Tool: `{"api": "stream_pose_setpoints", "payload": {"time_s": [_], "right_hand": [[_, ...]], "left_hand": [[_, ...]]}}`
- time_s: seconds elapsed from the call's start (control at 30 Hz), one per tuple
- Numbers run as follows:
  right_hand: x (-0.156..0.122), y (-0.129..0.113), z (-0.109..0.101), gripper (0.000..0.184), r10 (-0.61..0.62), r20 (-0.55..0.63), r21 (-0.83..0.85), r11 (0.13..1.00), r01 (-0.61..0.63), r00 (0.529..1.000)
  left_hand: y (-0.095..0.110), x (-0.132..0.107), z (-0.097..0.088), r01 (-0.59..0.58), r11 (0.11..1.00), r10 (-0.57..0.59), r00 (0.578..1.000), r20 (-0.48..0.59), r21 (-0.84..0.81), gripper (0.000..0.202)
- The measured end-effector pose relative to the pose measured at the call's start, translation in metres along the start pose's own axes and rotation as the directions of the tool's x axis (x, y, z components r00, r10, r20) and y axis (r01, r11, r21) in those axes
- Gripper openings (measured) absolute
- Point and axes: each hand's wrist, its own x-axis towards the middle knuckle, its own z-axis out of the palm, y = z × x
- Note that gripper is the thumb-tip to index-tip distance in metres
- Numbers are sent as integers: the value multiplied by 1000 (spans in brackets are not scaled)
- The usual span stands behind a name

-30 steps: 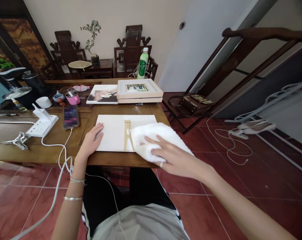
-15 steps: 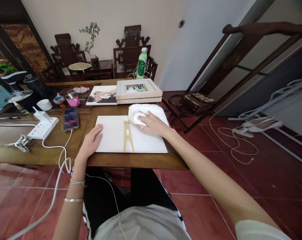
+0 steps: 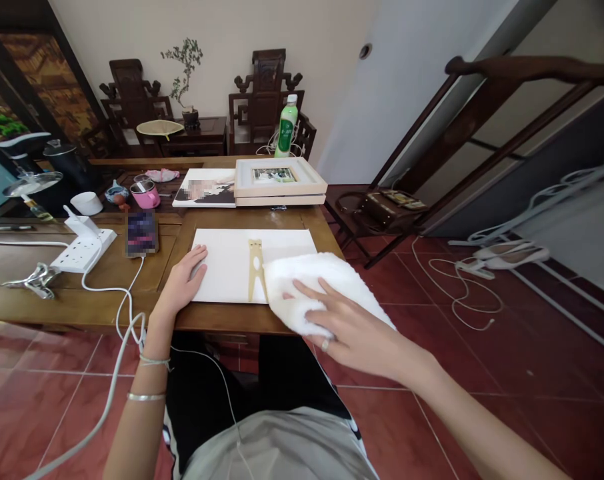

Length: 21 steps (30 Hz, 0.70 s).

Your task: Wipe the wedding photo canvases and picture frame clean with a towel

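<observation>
A flat white board [image 3: 222, 267] lies at the front edge of the wooden table, with a tan two-legged stand piece [image 3: 256, 267] running down its middle. My left hand [image 3: 185, 277] rests on the board's left edge, fingers stretched out. A fluffy white cloth [image 3: 327, 273] is bunched under my right hand [image 3: 339, 320], whose fingers grip it over the board's right front corner. The cloth covers that corner and hangs past the table edge.
Behind the board sit stacked picture frames [image 3: 282, 180], a photo panel [image 3: 205, 189] and a green bottle [image 3: 287, 127]. To the left are a phone [image 3: 142, 233], a power strip [image 3: 85, 250], a pink mug [image 3: 145, 195] and a silver figurine [image 3: 38, 280]. A white cable [image 3: 113, 387] loops off the front edge.
My right hand has pulled the cloth toward me and rightward, from the board's far right part to its near right corner. My left hand stays in place.
</observation>
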Motion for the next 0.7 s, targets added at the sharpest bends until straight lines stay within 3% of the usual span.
{"api": "stream_pose_setpoints", "payload": {"time_s": [0.1,0.17,0.5,0.6,0.7], "right_hand": [[-9,-10,-6,17,15,49,-1,1000,-15,999],[-2,-3,-8,15,28,47,-19,999,-27,999],[99,84,3,24,123,-135,-72,988,-133,983],[109,89,9,24,89,-181,-98,989,-108,979],[98,77,14,21,64,-188,-122,989,-88,980]], "left_hand": [[1,0,0,4,1000,-4,1000,1,-3,42],[0,0,0,2,1000,-2,1000,-2,-1,42],[-2,0,0,-5,1000,5,1000,5,16,43],[-3,0,-1,-13,1000,13,1000,5,18,43],[-4,0,0,-23,1000,23,1000,4,20,43]]}}
